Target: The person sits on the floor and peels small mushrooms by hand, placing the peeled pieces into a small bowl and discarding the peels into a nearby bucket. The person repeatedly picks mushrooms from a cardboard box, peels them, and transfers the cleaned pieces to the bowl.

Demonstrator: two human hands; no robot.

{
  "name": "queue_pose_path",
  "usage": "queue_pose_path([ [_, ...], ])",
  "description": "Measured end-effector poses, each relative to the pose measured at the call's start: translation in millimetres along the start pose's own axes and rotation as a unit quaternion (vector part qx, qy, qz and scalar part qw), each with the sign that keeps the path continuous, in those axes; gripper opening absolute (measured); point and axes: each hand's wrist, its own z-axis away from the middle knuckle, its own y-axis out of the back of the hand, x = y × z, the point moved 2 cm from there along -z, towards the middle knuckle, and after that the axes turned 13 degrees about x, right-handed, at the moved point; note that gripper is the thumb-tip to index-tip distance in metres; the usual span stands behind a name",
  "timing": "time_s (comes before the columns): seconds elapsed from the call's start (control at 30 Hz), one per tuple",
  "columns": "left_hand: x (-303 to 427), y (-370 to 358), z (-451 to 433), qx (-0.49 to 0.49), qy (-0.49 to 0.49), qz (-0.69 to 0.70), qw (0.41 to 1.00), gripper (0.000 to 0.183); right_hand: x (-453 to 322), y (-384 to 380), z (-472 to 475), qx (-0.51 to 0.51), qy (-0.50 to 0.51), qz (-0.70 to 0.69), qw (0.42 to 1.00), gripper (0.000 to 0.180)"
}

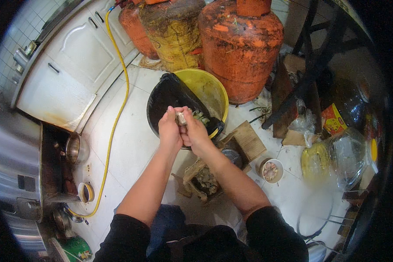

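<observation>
My left hand (169,128) and my right hand (196,131) meet over a yellow bucket (226,98). Between their fingers is a small whitish lump, apparently a garlic bulb (180,118), partly hidden by the thumbs. A black plastic bag (165,91) lines part of the bucket, with some greenish scraps (199,117) showing beyond my right thumb. Below my right wrist stands an open cardboard box (191,183) of lumpy, dirty bulbs (207,180), partly covered by my forearm. To its right is a cup (281,170) holding several pale cloves (269,171).
Orange gas cylinders (242,55) stand behind the bucket, beside a yellow one (180,42). A yellow hose (123,98) runs across the floor at left. A metal pot (82,149) and a small cup (91,192) lie near it. Plastic bottles (348,157) crowd the right.
</observation>
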Motion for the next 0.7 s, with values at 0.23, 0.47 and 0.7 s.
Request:
queue_pose_path([
  [0.23,-25,-17,5,-0.022,0.035,0.041,0.998,0.049,5,17,-36,0.050,0.303,0.354,0.884,0.050],
  [0.47,-29,-5,-7,0.029,-0.030,0.014,0.999,0.055,18,15,-31,0.134,0.315,0.409,0.846,0.047],
  [0.7,-37,4,-18,0.097,-0.028,0.132,0.986,0.056,3,9,-31,0.160,0.440,0.466,0.751,0.038],
])
